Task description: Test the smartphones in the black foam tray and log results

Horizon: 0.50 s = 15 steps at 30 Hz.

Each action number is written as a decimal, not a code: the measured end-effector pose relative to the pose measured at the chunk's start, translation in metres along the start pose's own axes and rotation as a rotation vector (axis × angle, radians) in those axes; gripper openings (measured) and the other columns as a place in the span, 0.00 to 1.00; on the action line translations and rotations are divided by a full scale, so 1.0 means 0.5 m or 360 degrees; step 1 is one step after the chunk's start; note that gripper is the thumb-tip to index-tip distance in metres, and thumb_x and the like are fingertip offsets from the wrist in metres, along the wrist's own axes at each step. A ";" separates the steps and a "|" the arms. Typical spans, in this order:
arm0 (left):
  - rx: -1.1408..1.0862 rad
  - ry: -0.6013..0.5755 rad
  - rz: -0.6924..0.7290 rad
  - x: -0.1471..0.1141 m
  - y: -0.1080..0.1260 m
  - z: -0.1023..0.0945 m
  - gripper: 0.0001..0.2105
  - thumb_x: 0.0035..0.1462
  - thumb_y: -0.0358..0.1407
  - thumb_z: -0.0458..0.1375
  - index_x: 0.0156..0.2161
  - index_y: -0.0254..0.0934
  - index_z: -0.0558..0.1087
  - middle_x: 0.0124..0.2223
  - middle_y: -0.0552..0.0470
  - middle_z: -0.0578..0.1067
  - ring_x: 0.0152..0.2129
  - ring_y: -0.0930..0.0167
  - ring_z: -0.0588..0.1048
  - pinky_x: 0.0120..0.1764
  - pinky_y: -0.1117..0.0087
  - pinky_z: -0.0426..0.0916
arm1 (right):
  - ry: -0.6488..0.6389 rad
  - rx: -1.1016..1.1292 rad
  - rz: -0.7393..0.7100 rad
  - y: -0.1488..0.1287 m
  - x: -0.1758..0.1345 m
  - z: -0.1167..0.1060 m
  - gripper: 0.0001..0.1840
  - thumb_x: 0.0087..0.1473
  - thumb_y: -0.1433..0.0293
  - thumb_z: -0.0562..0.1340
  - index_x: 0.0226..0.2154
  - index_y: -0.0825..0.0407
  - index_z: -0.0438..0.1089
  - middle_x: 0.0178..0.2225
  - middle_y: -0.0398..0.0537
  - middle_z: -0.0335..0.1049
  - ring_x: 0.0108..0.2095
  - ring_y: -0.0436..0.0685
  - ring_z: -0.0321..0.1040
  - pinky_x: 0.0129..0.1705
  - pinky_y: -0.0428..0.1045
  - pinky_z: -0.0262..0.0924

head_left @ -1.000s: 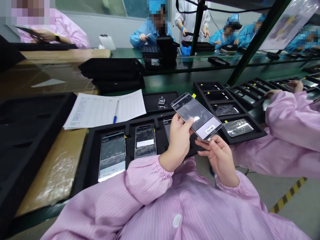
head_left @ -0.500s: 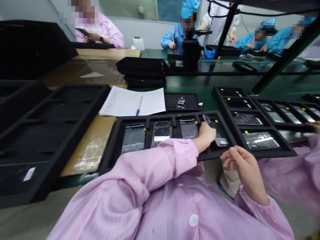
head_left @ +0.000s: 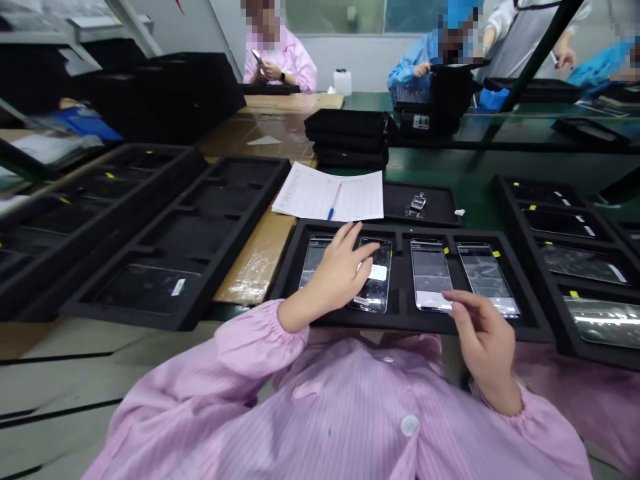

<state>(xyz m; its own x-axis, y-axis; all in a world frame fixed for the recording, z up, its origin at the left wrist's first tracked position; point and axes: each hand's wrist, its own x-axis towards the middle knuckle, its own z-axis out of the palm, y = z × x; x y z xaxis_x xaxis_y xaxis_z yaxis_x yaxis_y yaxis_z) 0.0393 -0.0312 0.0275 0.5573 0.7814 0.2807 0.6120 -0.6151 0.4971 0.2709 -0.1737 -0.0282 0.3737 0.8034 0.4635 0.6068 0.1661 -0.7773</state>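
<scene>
Several smartphones lie in the slots of a black foam tray [head_left: 400, 319] in front of me. My left hand [head_left: 340, 267] is open, its fingers spread above the left part of the tray. It partly hides the leftmost smartphone [head_left: 316, 250] and reaches over the second smartphone [head_left: 376, 293], which shows a white box on its lit screen. My right hand [head_left: 483, 340] hovers at the tray's near edge, fingers half curled with nothing visible in them. Its fingertips are by the lower end of the third smartphone [head_left: 431, 267]. Right of that lies the fourth smartphone [head_left: 485, 270], its screen lit.
Behind the tray lie a printed sheet [head_left: 310, 193] with a blue pen [head_left: 334, 203] and a shallow black tray [head_left: 443, 193] holding a small clear object. More foam trays stand left [head_left: 165, 247] and right [head_left: 555, 313]. Stacked black trays [head_left: 350, 127] and co-workers [head_left: 280, 57] are beyond.
My left hand has moved left from the rightmost smartphone to above the second, and its fingers have spread. The rightmost smartphone's screen is now lit. The view has turned left.
</scene>
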 end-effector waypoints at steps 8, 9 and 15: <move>0.0066 0.0454 0.0065 -0.088 -0.075 -0.074 0.21 0.69 0.39 0.48 0.63 0.39 0.66 0.71 0.41 0.59 0.69 0.58 0.55 0.67 0.47 0.55 | 0.0009 0.0144 -0.0395 -0.051 0.027 0.032 0.11 0.63 0.74 0.61 0.46 0.48 0.74 0.47 0.48 0.78 0.46 0.57 0.76 0.48 0.53 0.72; 0.0042 0.0614 0.0053 -0.107 -0.084 -0.084 0.19 0.69 0.38 0.48 0.62 0.40 0.68 0.69 0.43 0.63 0.67 0.60 0.60 0.67 0.49 0.57 | 0.0024 0.0113 -0.0394 -0.047 0.029 0.038 0.11 0.63 0.74 0.61 0.46 0.48 0.74 0.46 0.49 0.78 0.46 0.57 0.76 0.47 0.53 0.72; -0.0017 0.0897 -0.0185 -0.158 -0.123 -0.035 0.15 0.69 0.37 0.48 0.54 0.39 0.73 0.61 0.44 0.73 0.61 0.62 0.69 0.63 0.52 0.64 | -0.0219 -0.0245 -0.0421 -0.023 0.044 0.091 0.14 0.65 0.62 0.60 0.50 0.49 0.72 0.50 0.54 0.77 0.52 0.63 0.74 0.52 0.60 0.71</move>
<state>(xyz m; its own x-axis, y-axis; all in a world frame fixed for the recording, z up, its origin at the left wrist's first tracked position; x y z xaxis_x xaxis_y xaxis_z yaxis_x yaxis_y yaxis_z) -0.0523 -0.0532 -0.0111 0.0999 0.7809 0.6166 0.6439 -0.5231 0.5583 0.2399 -0.1320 -0.0285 0.0971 0.8155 0.5705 0.7729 0.2993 -0.5594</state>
